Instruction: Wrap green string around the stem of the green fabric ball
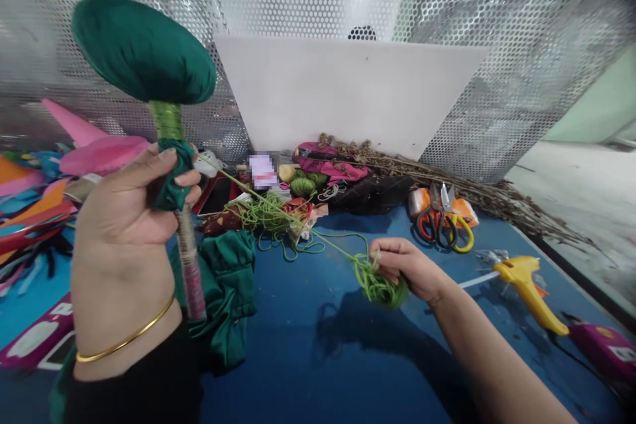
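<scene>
Blue table [293, 344], backed by a perforated metal screen [308, 3] with a white board [348, 93] leaning on it. Along the board's foot: a heap of pink and black cloth [335, 169], and dried stems [477, 195] reaching out to the right. Right side: scissors [440, 218] with black and yellow handles, lying against an orange-and-white packet [467, 209]; nearer, a yellow glue gun [527, 285], its white glue stick [481, 279] pointing toward the right wrist; a purple object [603, 348] at the edge. Left side: pink shapes [102, 152] and coloured strips. Centre: a loose tangle of green yarn [271, 212], crossed by one stretched strand [330, 245]; dark green cloth [226, 305] behind the stick's lower end. Left hand [134, 205]: fingers curled closed round a stick with a padded green head [144, 53], raised upright above the table, gripped at gathered green cloth below its yarn-wrapped neck. Right hand [405, 265]: fingers pinched together on a bundle of green yarn [380, 285], held above the table, the strand running between the bundle and the stick.
</scene>
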`<action>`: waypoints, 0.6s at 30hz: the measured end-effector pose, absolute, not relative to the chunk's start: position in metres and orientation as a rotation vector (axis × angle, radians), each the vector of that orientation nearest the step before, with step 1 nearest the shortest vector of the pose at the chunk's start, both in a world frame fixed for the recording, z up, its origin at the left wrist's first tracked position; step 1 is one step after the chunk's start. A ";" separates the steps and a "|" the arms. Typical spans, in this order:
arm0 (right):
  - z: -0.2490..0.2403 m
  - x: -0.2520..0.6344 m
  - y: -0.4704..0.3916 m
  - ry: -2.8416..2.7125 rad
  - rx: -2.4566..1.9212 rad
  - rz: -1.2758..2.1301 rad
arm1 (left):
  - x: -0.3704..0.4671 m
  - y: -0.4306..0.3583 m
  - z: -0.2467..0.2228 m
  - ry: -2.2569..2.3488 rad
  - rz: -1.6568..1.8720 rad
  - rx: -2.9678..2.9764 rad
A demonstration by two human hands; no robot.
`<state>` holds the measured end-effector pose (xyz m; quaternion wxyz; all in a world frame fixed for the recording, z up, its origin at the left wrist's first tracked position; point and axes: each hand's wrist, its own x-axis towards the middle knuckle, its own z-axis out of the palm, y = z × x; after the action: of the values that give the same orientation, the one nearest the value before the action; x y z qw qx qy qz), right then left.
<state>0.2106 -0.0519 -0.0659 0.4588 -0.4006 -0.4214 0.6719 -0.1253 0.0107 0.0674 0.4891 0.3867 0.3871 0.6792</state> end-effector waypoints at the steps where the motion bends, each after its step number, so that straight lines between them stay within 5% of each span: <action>1: -0.065 0.210 -0.052 -1.020 -0.959 1.647 | -0.126 0.011 0.067 0.944 1.652 0.934; 18: -0.058 0.223 -0.052 -0.737 -0.600 1.457 | -0.152 0.035 0.055 0.982 1.662 1.006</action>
<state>0.2230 -0.0516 -0.0583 0.6450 -0.2638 -0.3238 0.6399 -0.1522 0.0348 0.0549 0.4637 0.4094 0.3997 0.6764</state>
